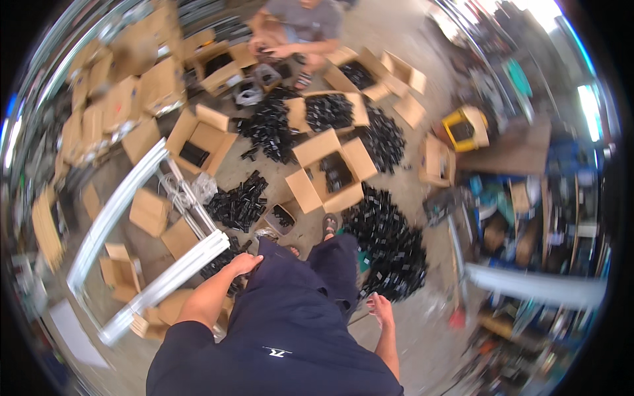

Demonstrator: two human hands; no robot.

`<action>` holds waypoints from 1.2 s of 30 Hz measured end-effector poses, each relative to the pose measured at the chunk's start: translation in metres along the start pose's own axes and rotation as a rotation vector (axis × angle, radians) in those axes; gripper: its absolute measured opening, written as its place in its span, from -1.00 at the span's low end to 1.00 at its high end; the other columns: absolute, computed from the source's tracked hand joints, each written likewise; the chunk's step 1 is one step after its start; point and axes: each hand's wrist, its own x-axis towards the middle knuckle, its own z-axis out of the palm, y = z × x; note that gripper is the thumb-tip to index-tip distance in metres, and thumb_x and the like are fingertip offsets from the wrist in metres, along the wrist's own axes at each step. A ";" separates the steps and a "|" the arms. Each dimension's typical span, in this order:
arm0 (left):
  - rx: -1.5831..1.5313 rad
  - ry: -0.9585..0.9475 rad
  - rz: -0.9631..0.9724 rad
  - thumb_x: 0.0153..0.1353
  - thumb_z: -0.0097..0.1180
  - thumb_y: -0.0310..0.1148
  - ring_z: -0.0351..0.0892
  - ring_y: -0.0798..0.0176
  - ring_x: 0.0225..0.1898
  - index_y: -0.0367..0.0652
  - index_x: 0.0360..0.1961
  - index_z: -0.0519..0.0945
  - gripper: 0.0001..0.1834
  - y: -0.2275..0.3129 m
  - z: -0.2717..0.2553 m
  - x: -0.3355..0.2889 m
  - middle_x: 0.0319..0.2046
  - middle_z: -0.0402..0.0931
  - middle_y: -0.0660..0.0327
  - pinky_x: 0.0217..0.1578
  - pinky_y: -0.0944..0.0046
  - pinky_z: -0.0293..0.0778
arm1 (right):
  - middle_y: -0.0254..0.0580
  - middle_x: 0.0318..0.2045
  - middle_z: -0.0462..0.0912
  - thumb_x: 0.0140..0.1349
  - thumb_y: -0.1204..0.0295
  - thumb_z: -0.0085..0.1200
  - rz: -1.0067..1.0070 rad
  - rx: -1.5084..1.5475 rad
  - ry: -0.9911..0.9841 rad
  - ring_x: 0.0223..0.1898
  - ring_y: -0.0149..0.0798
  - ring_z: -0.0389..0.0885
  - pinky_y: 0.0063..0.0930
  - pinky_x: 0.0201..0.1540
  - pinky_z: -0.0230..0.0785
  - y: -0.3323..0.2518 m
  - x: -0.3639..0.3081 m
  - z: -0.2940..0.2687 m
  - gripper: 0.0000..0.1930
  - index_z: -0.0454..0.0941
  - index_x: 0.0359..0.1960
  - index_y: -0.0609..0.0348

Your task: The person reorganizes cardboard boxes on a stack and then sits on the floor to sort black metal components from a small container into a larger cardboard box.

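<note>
Just beyond the right hand (381,310), black parts (394,254), heaped loosely

workshop floor, part storeroom

a workshop or small warehouse is indicated by the bare grey floor (422,346), across which small black parts (391,254) are heaped in loose mounds. open cartons (305,191) are set among the heaps, several partly filled with black pieces, and brown boxes (122,105) are stacked at the upper left. long silver metal lengths (168,285) are laid at the left, among further cartons. at the right, racks (587,231) are crowded with mixed goods, too blurred to be told apart. a second person (316,26) is seen seated low beyond the heaps.
</note>
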 end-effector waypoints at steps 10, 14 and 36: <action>-0.081 0.086 -0.263 0.39 0.09 0.11 0.68 -0.20 0.00 -0.27 -0.13 0.70 -0.44 0.131 0.057 -0.041 -0.13 0.71 -0.13 0.03 -0.09 0.55 | 0.04 -0.39 0.74 0.26 0.04 0.35 -0.507 -1.040 -0.606 -0.32 -0.08 0.75 -0.19 -0.21 0.54 -0.179 0.160 0.010 -0.59 0.75 -0.21 0.18; -0.112 0.002 -0.282 0.34 0.15 0.04 0.69 -0.19 -0.10 -0.17 -0.26 0.69 -0.56 0.158 0.064 -0.075 -0.23 0.71 -0.06 -0.07 -0.10 0.56 | -0.10 -0.45 0.73 0.30 0.15 0.34 -0.383 -1.059 -0.810 -0.36 -0.15 0.73 -0.26 -0.26 0.53 -0.216 0.164 -0.020 -0.67 0.69 -0.29 0.23; -0.428 0.720 -0.180 0.38 0.26 -0.07 0.72 0.02 -0.29 -0.22 -0.17 0.65 -0.63 -0.068 0.126 0.278 -0.32 0.73 0.06 -0.25 0.08 0.58 | 0.04 -0.14 0.72 0.33 0.27 0.19 -0.877 -1.590 -0.678 -0.03 0.11 0.70 -0.03 0.00 0.56 -0.023 0.535 0.373 -0.76 0.60 -0.09 0.13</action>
